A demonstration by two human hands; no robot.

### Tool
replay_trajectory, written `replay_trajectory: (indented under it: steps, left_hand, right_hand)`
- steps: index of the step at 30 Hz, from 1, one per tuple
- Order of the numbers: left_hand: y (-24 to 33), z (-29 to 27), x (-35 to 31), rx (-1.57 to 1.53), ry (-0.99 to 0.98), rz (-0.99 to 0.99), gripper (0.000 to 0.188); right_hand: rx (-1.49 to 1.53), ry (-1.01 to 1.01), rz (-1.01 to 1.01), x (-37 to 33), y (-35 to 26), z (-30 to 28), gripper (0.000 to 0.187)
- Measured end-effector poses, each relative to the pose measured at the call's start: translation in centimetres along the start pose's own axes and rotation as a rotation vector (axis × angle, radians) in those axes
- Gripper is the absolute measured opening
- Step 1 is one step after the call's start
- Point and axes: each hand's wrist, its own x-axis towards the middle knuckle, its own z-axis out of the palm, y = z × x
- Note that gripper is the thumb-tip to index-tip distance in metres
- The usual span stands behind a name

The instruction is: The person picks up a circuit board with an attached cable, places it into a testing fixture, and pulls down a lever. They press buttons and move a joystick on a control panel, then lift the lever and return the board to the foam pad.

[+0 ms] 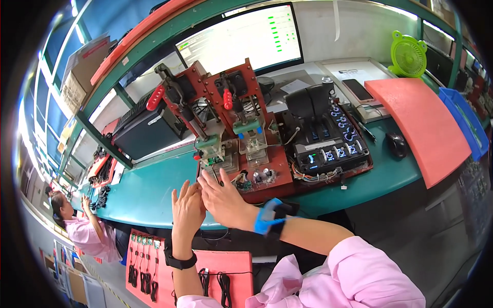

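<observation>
My left hand (188, 209) and my right hand (224, 201) meet at the front left corner of a red test fixture (280, 177). Their fingers are stretched out, and the left fingertips touch or overlap the right hand's edge. No held thing shows between them, though the palms are partly hidden. Just beyond my right fingertips sits a clear fixture block with a green circuit board (209, 149). Above it stands a toggle clamp with a red handle (155, 97). A second red-handled clamp (227, 99) stands to its right, over another clear block.
Right of the fixture is a black control panel with lit knobs (334, 149). A mouse (396, 145), phone (358, 90), pink foam sheet (423, 123) and green fan (408, 55) lie beyond. Cabled boards rest on pink foam (233, 262) below. A co-worker (92, 231) sits far left.
</observation>
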Motion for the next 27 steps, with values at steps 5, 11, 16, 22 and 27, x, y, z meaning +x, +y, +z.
replay_trajectory:
  steps: [5,11,16,22,27]
  left_hand:
    - [2.1,-0.4,-0.5,-0.183,0.204,-0.067,0.035]
    - [2.1,0.8,0.4,-0.050,0.171,0.052,0.038]
    - [1.2,0.3,-0.5,0.061,0.175,0.074,0.040]
    - [1.8,0.8,-0.7,0.103,0.177,0.161,0.034]
    - [3.0,0.6,0.1,0.241,0.144,0.216,0.031]
  right_hand:
    - [0.450,-0.553,0.336,-3.1,0.3,-3.4,0.024]
    - [0.784,-0.410,0.225,-5.0,-2.4,-1.9,0.035]
    - [0.461,-0.429,0.277,-4.5,-0.6,-1.7,0.050]
    - [0.298,-0.448,0.249,-4.2,0.8,-1.8,0.062]
    - [0.381,-0.440,0.275,-4.1,1.6,-1.9,0.063]
